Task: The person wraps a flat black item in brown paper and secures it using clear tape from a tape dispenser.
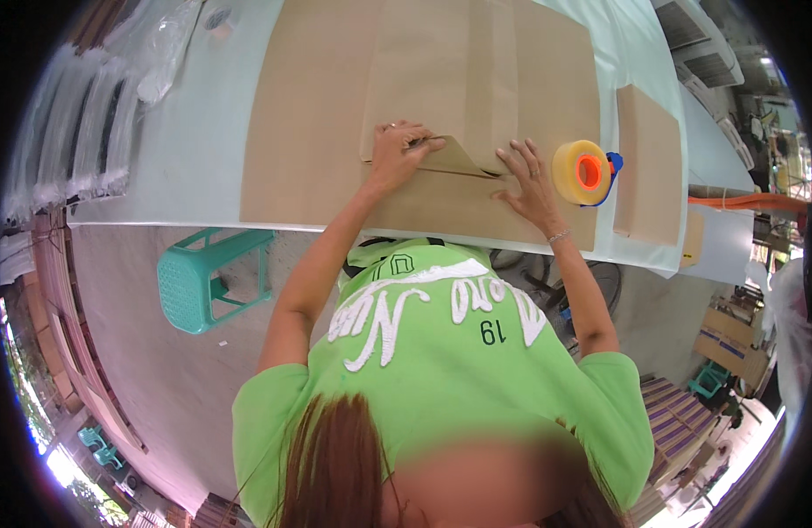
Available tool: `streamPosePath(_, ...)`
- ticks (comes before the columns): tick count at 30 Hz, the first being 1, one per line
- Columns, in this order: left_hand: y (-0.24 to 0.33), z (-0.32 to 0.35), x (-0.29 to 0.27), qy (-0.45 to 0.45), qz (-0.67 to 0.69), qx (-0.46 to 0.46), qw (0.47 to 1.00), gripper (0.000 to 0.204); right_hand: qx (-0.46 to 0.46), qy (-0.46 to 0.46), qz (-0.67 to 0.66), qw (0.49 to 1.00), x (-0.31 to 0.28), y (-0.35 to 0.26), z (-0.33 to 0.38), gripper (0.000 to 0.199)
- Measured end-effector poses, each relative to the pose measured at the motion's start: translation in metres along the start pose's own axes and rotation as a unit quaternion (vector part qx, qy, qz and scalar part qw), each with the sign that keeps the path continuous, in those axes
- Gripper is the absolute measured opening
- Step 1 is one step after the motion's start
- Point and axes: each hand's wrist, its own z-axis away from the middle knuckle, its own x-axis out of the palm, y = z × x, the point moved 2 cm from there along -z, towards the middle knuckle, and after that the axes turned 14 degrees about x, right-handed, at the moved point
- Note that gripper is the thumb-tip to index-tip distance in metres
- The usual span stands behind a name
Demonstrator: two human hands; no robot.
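Observation:
A large sheet of brown kraft paper lies over the table in front of me, with a folded brown piece on top of it. My left hand pinches the raised edge of a flap on that folded piece. The flap stands up in a small peak between my hands. Fingers spread, my right hand rests flat on the paper at the flap's right end. Just right of that hand lies a roll of clear yellowish tape with an orange core and a blue holder.
A flat brown cardboard piece lies at the table's right. Plastic-wrapped bundles sit at the left end of the pale table cover. A green plastic stool stands on the floor at left; a cardboard box is at right.

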Motion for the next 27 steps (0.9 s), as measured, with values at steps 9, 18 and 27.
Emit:
streamPosePath(9, -0.002, -0.001, 0.001, 0.000, 0.003, 0.005, 1.000, 0.027, -0.075, 0.094, -0.013, 0.993, 0.039, 0.026, -0.008, 0.069)
streamPosePath(18, 0.002, 0.001, -0.002, -0.003, 0.013, -0.019, 1.000, 0.029, -0.066, 0.098, -0.026, 0.993, 0.036, 0.021, -0.006, 0.063)
streamPosePath(27, 0.000, -0.001, 0.002, 0.015, 0.010, 0.003, 1.000, 0.031, -0.071, 0.169, 0.020, 0.983, 0.043, -0.002, -0.006, 0.050)
